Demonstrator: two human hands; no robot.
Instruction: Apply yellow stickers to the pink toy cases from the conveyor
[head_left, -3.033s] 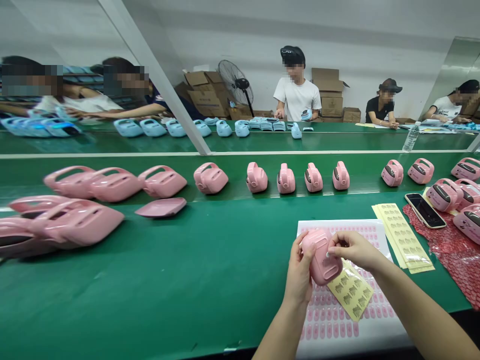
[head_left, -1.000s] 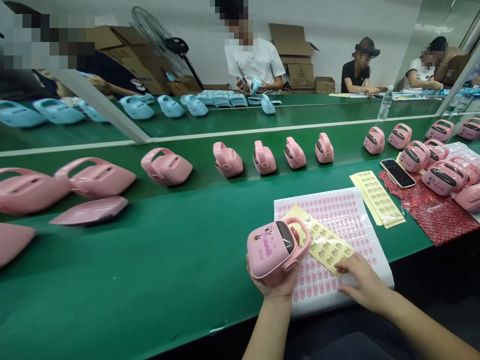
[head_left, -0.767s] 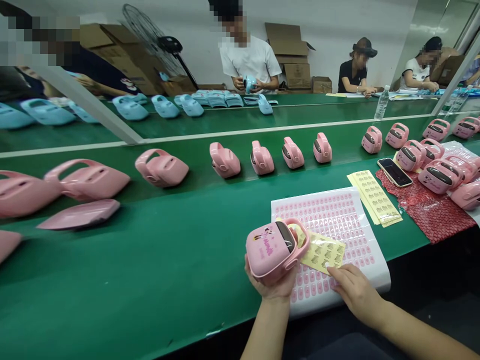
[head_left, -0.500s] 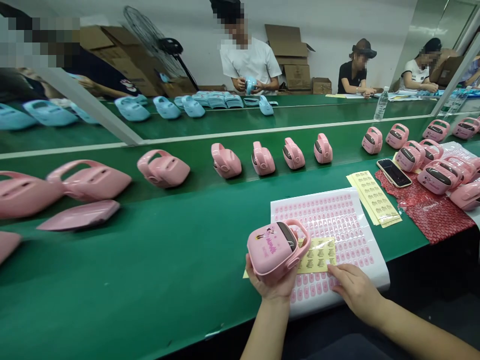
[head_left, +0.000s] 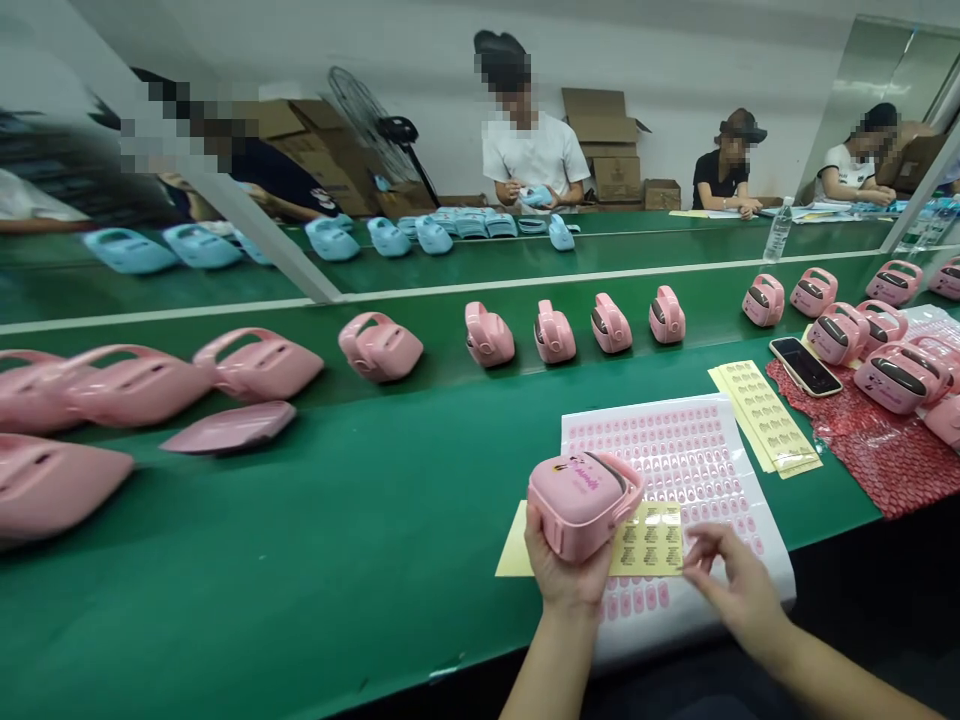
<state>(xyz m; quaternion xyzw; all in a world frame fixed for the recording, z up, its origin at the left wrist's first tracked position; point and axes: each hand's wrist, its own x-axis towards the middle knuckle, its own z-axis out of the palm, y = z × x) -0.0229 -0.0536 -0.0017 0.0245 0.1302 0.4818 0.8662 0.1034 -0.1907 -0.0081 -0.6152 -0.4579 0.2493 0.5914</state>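
Note:
My left hand holds up a rounded pink device with a carry handle, cupping it from below. Its top face bears a printed cartoon and lettering, beside a dark window. Behind and below it lies a yellow label sheet with dark print, partly hidden by the device. My right hand is at that sheet's right edge, thumb and forefinger pinched at its lower corner. Under both spreads a white sheet of pink oval stickers, its near edge curling over the table edge.
Several similar pink devices stand in a row on the green table. To the right lie more yellow label sheets, a phone and red wrapping. Co-workers sit opposite, behind blue devices and a water bottle.
The camera view has shifted, so the scene sits farther right and lower. The pink device has tilted in my left hand. My right hand's fingers have curled more at the label sheet's edge.

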